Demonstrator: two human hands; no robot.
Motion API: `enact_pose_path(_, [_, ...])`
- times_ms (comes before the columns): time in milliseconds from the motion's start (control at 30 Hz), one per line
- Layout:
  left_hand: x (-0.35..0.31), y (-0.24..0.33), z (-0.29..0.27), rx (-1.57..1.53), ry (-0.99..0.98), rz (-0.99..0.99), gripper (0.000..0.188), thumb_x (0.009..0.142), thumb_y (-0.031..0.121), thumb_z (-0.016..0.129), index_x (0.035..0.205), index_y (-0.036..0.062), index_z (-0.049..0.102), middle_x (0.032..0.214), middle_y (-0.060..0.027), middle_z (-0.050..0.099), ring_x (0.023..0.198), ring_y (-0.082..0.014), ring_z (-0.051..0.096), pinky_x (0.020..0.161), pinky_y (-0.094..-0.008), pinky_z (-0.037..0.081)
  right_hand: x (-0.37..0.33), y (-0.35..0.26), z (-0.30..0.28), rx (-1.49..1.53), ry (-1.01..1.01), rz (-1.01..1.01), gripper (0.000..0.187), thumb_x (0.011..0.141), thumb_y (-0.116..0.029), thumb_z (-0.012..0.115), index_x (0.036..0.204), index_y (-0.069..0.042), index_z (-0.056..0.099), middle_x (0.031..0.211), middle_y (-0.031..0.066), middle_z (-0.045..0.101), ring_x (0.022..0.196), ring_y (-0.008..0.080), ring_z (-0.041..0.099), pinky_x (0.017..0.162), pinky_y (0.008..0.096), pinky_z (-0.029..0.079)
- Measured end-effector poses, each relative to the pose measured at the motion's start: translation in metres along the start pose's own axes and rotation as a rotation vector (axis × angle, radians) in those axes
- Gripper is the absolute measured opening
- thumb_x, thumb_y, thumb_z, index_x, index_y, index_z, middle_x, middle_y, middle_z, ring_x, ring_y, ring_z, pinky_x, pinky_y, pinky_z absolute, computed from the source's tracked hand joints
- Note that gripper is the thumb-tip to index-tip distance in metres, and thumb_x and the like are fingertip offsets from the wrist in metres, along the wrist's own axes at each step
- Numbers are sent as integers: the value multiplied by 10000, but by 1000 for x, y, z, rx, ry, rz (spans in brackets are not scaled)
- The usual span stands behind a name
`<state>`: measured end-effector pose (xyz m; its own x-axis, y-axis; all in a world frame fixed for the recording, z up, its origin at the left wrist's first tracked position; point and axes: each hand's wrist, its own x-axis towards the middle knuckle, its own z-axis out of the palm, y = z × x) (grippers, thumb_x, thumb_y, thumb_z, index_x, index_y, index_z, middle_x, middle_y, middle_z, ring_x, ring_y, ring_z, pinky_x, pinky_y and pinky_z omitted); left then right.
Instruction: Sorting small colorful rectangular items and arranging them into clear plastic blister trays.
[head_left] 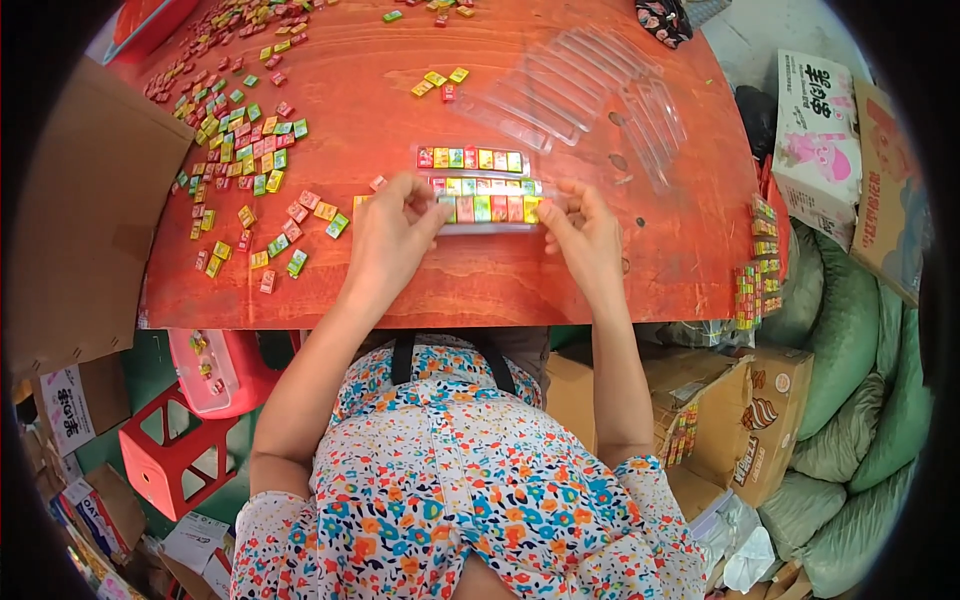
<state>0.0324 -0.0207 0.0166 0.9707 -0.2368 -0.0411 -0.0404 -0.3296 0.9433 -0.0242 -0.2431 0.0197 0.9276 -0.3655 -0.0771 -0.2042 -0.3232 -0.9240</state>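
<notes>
On the red table, both my hands are closed around the ends of a row of small coloured packs in red, yellow and green. My left hand pinches its left end with thumb and fingers, and my right hand grips its right end. A clear plastic tray shows its edge just below the row. Directly behind it is another row of packs, partly covered. Beyond that lies a filled clear tray with packs lined up in it. Loose packs lie to the left of my left hand.
Empty clear trays are spread at the back right of the table. Many loose packs cover its left side. A cardboard box stands at the left edge. Below are a red stool, open cartons and green sacks.
</notes>
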Motion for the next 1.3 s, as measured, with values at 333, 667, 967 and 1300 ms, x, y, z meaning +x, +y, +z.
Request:
enact_pose_path(333, [25, -20, 6, 281, 119, 199, 333, 810, 231, 756, 958, -33, 618, 815, -200, 673, 775, -357, 671, 718, -440, 530, 24, 9, 10, -169, -40, 80, 480, 900, -182, 698, 1277, 55, 519, 841, 94, 643, 649, 114, 625, 511, 252, 544])
enact_pose_path(667, [57, 7, -2, 248, 120, 255, 377, 822, 271, 749, 1020, -29, 636, 874, -203, 694, 797, -360, 675, 712, -420, 537, 42, -10, 11, -50, -34, 71, 482, 909, -217, 680, 1276, 38, 500, 922, 130, 643, 702, 157, 642, 558, 282, 555])
enact_pose_path(967, [93, -46, -15, 263, -106, 74, 385, 940, 358, 649, 1082, 2, 677, 821, -30, 603, 692, -89, 569, 517, -211, 480, 53, 8, 37, -139, -14, 53, 484, 837, -272, 678, 1154, 72, 548, 949, 250, 645, 724, 263, 678, 607, 378, 553])
enact_pose_path(1300, [49, 3, 47, -157, -350, -76, 399, 951, 242, 660, 1228, -38, 595, 975, -61, 644, 792, -84, 621, 637, -218, 546, -15, 28, -36, 597, 3, 235, 463, 869, -209, 745, 1200, 39, 538, 1063, 112, 627, 898, 184, 654, 672, 292, 599])
